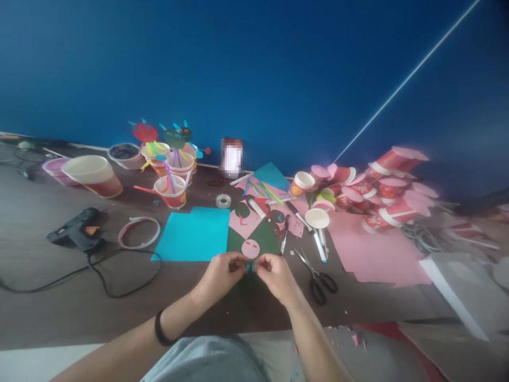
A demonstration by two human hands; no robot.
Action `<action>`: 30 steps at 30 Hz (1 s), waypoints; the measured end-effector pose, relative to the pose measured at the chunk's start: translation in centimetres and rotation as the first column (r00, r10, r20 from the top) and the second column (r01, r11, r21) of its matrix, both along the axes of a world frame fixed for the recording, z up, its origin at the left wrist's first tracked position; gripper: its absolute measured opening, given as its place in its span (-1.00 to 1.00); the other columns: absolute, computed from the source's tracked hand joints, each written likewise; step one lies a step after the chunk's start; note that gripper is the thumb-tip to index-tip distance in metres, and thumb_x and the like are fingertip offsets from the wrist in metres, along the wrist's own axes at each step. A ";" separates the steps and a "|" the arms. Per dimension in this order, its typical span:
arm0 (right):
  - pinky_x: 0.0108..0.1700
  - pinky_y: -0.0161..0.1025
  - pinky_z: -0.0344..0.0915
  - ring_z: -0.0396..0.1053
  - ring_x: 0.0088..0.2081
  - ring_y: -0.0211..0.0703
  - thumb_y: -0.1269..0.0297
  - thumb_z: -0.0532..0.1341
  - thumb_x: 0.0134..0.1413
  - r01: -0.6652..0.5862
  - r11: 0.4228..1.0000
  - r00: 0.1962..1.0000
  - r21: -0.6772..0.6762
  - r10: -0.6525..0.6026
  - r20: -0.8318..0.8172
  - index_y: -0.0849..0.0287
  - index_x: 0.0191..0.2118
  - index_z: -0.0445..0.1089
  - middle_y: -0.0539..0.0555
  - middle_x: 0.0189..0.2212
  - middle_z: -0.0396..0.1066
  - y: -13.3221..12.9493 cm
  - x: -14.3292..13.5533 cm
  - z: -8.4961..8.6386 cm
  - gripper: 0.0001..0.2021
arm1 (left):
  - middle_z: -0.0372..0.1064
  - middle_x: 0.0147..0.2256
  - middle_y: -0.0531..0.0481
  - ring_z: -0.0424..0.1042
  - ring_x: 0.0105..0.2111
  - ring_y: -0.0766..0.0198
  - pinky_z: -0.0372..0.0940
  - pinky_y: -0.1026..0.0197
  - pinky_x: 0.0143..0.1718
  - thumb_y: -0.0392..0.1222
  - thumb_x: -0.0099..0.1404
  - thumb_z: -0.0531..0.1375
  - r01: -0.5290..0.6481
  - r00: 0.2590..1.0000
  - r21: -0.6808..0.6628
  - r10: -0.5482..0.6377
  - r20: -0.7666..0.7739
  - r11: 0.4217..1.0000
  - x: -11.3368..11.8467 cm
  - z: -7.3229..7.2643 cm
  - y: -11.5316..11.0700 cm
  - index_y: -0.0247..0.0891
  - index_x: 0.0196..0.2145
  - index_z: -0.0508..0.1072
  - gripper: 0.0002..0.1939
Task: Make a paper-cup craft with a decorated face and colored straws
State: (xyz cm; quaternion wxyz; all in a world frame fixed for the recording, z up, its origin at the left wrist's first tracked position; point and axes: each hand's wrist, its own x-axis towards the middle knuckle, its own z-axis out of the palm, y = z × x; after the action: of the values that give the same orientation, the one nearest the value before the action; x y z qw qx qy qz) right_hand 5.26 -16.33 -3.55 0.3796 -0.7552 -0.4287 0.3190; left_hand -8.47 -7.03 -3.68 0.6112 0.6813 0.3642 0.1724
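Close together near the table's front edge, my left hand [225, 273] and my right hand [276, 276] both pinch with thumb and fingers. Tiny bits of blue paper [248, 268] show at the fingertips; their shape is too small to make out. Just beyond the fingers, a pink paper circle [250, 249] with red marks on it lies on dark green paper [262, 236]. A pair of scissors [317, 278] with black handles rests, blades parted, right of my right hand. Left of the green paper lie bright blue sheets [194, 236].
A glue gun [81, 231] with a looping cable and a tape roll [139, 233] lie left. Decorated paper cups [170, 191] stand behind. Markers [319, 246], pink sheets [366, 249] and many red cups [392, 188] fill the right. A phone [231, 157] leans against the blue wall.
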 end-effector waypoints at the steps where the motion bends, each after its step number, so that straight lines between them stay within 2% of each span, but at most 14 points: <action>1: -0.43 -0.37 0.23 0.37 -0.49 -0.21 0.35 0.15 -0.04 0.003 1.000 1.000 -0.008 -0.003 0.022 0.22 -0.50 0.41 0.00 -0.58 0.43 0.0 0.0 -0.2 -0.87 | 0.45 -0.53 0.02 0.37 -0.51 0.26 0.20 0.32 -0.46 -0.29 0.01 0.19 0.006 1.000 0.040 -0.006 0.007 0.999 -0.2 -0.3 0.1 -0.23 -0.37 0.55 -0.81; 4: -0.40 -0.33 0.21 0.39 -0.47 -0.16 0.36 0.17 -0.05 0.029 0.999 0.994 -0.027 -0.026 0.103 0.18 -0.50 0.43 0.02 -0.56 0.45 0.0 -0.3 -0.6 -0.88 | 0.46 -0.54 0.03 0.38 -0.50 0.23 0.17 0.31 -0.44 -0.29 0.02 0.21 0.008 1.000 0.091 -0.008 -0.004 0.996 -0.5 -0.9 0.3 -0.17 -0.35 0.56 -0.80; 8: -0.39 -0.31 0.17 0.39 -0.46 -0.14 0.39 0.16 -0.04 0.052 0.998 0.972 -0.046 -0.040 0.231 0.13 -0.46 0.44 0.03 -0.53 0.45 -0.3 -0.8 -0.8 -0.88 | 0.48 -0.49 0.01 0.39 -0.47 0.21 0.15 0.31 -0.41 -0.29 0.04 0.21 0.041 0.999 0.136 -0.039 -0.016 0.990 -0.7 -1.0 0.1 -0.13 -0.41 0.55 -0.85; 13: -0.42 -0.34 0.16 0.38 -0.48 -0.18 0.40 0.14 0.00 0.071 0.997 0.883 -0.014 -0.056 0.466 0.13 -0.38 0.36 0.01 -0.52 0.42 -0.8 -1.3 -1.2 -0.93 | 0.46 -0.48 -0.02 0.39 -0.48 0.22 0.11 0.31 -0.41 -0.29 0.11 0.20 0.045 0.999 0.248 -0.041 -0.023 0.968 -0.6 -0.9 -0.2 -0.13 -0.39 0.53 -0.87; 15: -0.42 -0.33 0.18 0.39 -0.48 -0.16 0.38 0.14 0.01 0.096 0.995 0.888 0.008 -0.089 0.451 0.13 -0.32 0.33 0.00 -0.52 0.42 -1.0 -1.3 -1.4 -0.92 | 0.44 -0.51 -0.03 0.38 -0.48 0.21 0.10 0.31 -0.42 -0.26 0.10 0.22 0.019 0.999 0.229 -0.012 -0.031 0.973 -0.6 -1.0 -0.3 -0.14 -0.44 0.51 -0.93; 18: -0.38 -0.32 0.24 0.43 -0.43 -0.14 0.35 0.11 0.05 0.144 0.988 0.937 0.062 -0.157 0.313 0.14 -0.25 0.31 0.01 -0.50 0.43 -1.6 -0.8 -1.5 -0.88 | 0.45 -0.51 -0.05 0.39 -0.47 0.18 0.13 0.29 -0.39 -0.20 0.10 0.23 -0.004 0.999 0.195 0.014 -0.051 0.981 -0.7 -1.1 -0.3 -0.15 -0.47 0.51 -0.95; 21: -0.29 -0.29 0.30 0.44 -0.36 -0.13 0.33 0.09 0.08 0.225 0.963 0.949 0.151 -0.252 0.192 0.17 -0.23 0.31 0.07 -0.41 0.46 -2.4 0.0 -1.5 -0.87 | 0.49 -0.41 -0.08 0.43 -0.39 0.13 0.18 0.27 -0.33 -0.18 0.12 0.22 -0.021 0.999 0.197 0.029 -0.036 0.980 -1.0 -1.2 -0.4 -0.13 -0.39 0.54 -0.91; 25: -0.28 -0.29 0.31 0.42 -0.36 -0.15 0.31 0.09 0.10 0.268 0.940 0.934 0.212 -0.308 0.182 0.17 -0.29 0.33 0.08 -0.39 0.45 -3.8 0.5 -1.5 -0.89 | 0.51 -0.26 -0.07 0.46 -0.30 0.10 0.23 0.23 -0.25 -0.21 0.17 0.20 0.015 1.000 0.269 -0.009 -0.024 0.963 -1.6 -1.4 -0.5 -0.08 -0.22 0.52 -0.79; 27: -0.30 -0.30 0.30 0.40 -0.39 -0.17 0.32 0.09 0.11 0.257 0.939 0.930 0.229 -0.305 0.207 0.17 -0.31 0.33 0.06 -0.41 0.44 -4.4 0.6 -1.6 -0.90 | 0.50 -0.23 -0.08 0.46 -0.27 0.09 0.25 0.19 -0.22 -0.23 0.22 0.14 0.104 0.994 0.376 -0.081 -0.076 0.921 -1.8 -1.5 -0.5 -0.10 -0.15 0.48 -0.76; 28: -0.30 -0.30 0.30 0.40 -0.39 -0.17 0.32 0.09 0.11 0.251 0.938 0.926 0.239 -0.304 0.223 0.17 -0.31 0.34 0.06 -0.41 0.43 -4.7 0.6 -1.7 -0.90 | 0.49 -0.22 -0.10 0.45 -0.24 0.09 0.26 0.17 -0.18 -0.25 0.25 0.10 0.172 0.984 0.445 -0.135 -0.115 0.879 -1.8 -1.5 -0.4 -0.12 -0.14 0.47 -0.75; 30: -0.30 -0.30 0.30 0.39 -0.39 -0.17 0.33 0.09 0.11 0.241 0.936 0.916 0.258 -0.307 0.257 0.16 -0.31 0.34 0.06 -0.42 0.43 -5.1 0.8 -1.8 -0.90 | 0.45 -0.17 -0.13 0.41 -0.17 0.07 0.27 0.10 -0.11 -0.32 0.28 0.03 0.329 0.944 0.580 -0.250 -0.214 0.746 -1.9 -1.3 -0.3 -0.18 -0.14 0.47 -0.72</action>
State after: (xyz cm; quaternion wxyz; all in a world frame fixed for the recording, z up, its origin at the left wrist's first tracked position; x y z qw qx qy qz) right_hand 6.09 -21.42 -5.32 0.4345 -0.8000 -0.4023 0.0971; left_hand -10.37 -7.37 -4.96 0.3553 0.8984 0.2161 0.1410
